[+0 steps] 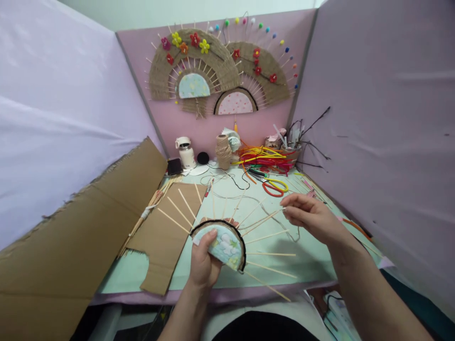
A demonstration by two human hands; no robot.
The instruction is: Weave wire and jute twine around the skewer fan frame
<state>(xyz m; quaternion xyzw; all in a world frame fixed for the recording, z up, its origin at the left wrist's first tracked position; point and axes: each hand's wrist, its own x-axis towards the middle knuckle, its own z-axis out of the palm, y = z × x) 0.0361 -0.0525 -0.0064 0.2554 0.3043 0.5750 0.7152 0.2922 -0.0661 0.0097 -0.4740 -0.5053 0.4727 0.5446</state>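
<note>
My left hand (204, 263) grips a half-round fan base (223, 244) covered in pale blue flowered cloth, the thumb on its front and the other fingers behind. Black cord trims its curved edge. Thin wooden sticks (272, 254) spread outward from that edge like rays. To the right, my right hand (307, 215) is raised over the table with its fingers pinched near the tip of one stick. A thin strand of twine seems to run along this stick to the fingertips; what exactly they pinch is too small to tell.
Cardboard pieces (156, 237) and a bundle of sticks (142, 215) lie at left. Scissors (275, 187), coloured pipe cleaners (266, 156), a twine spool (223, 151) and a white bottle (185, 152) are farther back. Two finished fans (194, 40) hang on the pink back panel.
</note>
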